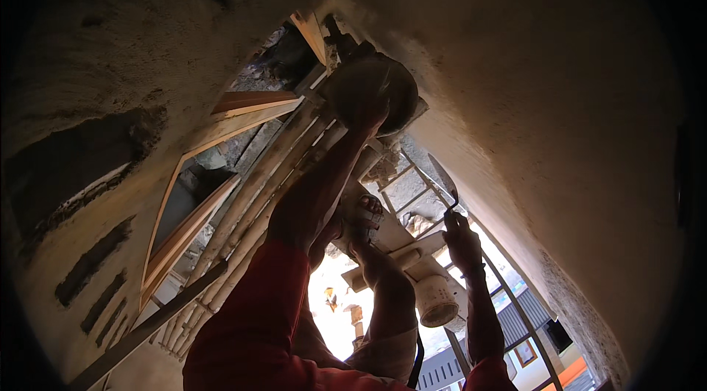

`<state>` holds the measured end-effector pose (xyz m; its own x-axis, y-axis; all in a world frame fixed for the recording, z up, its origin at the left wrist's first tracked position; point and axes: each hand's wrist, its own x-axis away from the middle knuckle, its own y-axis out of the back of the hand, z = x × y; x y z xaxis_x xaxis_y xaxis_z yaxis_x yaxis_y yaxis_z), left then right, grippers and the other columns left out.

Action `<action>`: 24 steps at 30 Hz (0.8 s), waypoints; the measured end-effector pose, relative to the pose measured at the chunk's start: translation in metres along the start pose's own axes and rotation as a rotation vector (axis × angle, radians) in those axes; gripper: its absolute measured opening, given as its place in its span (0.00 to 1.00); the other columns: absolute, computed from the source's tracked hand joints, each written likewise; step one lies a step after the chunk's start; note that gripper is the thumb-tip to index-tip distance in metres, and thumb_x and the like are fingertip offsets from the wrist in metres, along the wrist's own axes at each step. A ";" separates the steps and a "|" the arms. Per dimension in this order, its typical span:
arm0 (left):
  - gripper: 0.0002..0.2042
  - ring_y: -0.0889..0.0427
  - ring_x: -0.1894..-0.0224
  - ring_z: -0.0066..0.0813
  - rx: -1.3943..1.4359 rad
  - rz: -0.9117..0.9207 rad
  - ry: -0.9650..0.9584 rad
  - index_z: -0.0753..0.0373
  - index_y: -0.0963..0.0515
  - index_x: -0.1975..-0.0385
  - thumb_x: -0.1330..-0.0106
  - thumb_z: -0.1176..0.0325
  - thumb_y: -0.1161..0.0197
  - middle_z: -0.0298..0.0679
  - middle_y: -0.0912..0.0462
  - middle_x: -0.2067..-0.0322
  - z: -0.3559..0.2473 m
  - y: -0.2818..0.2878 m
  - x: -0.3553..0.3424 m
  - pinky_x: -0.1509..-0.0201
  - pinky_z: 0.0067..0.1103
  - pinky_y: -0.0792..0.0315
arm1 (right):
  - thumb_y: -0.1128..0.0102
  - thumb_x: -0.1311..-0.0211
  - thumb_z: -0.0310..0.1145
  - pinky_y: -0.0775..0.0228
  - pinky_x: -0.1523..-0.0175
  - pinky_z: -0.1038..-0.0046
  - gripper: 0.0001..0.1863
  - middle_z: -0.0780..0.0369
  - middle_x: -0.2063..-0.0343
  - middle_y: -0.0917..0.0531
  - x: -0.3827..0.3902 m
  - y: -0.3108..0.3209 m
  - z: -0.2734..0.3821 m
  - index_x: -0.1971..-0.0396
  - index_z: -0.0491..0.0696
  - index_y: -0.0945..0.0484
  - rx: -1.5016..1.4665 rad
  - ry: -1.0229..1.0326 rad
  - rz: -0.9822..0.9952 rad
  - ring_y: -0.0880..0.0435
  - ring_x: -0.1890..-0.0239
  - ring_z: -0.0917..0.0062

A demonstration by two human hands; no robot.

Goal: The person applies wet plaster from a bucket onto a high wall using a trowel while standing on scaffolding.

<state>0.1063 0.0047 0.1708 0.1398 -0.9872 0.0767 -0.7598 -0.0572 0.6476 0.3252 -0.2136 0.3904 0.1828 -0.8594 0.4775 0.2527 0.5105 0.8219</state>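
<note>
My left arm, in a red sleeve, stretches up and forward to a round dark pan [401,82]. My left hand [374,110] is closed at the pan's lower rim; the fingers are dim against it, and what the pan contains is too dark to make out. On the right, my right hand [464,244] is raised near the plastered wall, wrapped round the handle of a trowel [443,176]. The trowel's blade points up and to the left, apart from the wall.
My sandalled foot [366,216] stands on scaffold planks [390,233]. A pale bucket [436,303] is beside them. Bamboo poles [250,214] and wooden window frames [177,192] line the left. A plastered wall [545,133] curves along the right, with a ladder [412,188] beyond the planks.
</note>
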 end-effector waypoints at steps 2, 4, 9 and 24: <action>0.16 0.25 0.58 0.32 0.011 0.054 -0.013 0.62 0.32 0.49 0.37 0.68 0.43 0.40 0.24 0.64 0.034 -0.005 -0.024 0.53 0.29 0.32 | 0.46 0.44 0.32 0.27 0.55 0.60 0.27 0.55 0.46 0.28 -0.056 -0.007 -0.022 0.42 0.49 0.36 0.160 0.044 0.099 0.22 0.57 0.62; 0.11 0.24 0.70 0.27 0.169 0.201 0.130 0.62 0.30 0.56 0.35 0.67 0.46 0.35 0.26 0.73 0.106 -0.001 -0.034 0.65 0.26 0.29 | 0.45 0.44 0.33 0.27 0.60 0.58 0.21 0.55 0.56 0.23 -0.135 0.004 0.001 0.50 0.51 0.33 0.190 0.160 0.068 0.20 0.62 0.61; 0.08 0.30 0.81 0.21 0.863 0.557 0.535 0.64 0.29 0.61 0.34 0.71 0.53 0.34 0.28 0.77 0.051 0.040 -0.054 0.80 0.23 0.33 | 0.48 0.41 0.36 0.26 0.62 0.55 0.16 0.48 0.69 0.19 -0.263 0.021 0.013 0.54 0.50 0.32 0.245 -0.079 0.167 0.18 0.65 0.55; 0.11 0.29 0.78 0.19 0.677 0.552 0.379 0.68 0.27 0.56 0.31 0.67 0.50 0.32 0.31 0.77 0.103 0.091 -0.064 0.74 0.19 0.30 | 0.53 0.40 0.37 0.25 0.56 0.61 0.13 0.52 0.66 0.18 -0.358 -0.124 -0.001 0.64 0.48 0.20 0.611 0.435 0.369 0.18 0.60 0.61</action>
<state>-0.0367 0.0474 0.1467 -0.2429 -0.7933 0.5583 -0.9698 0.2117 -0.1211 0.2294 0.0312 0.1173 0.5350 -0.4885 0.6893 -0.4317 0.5433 0.7200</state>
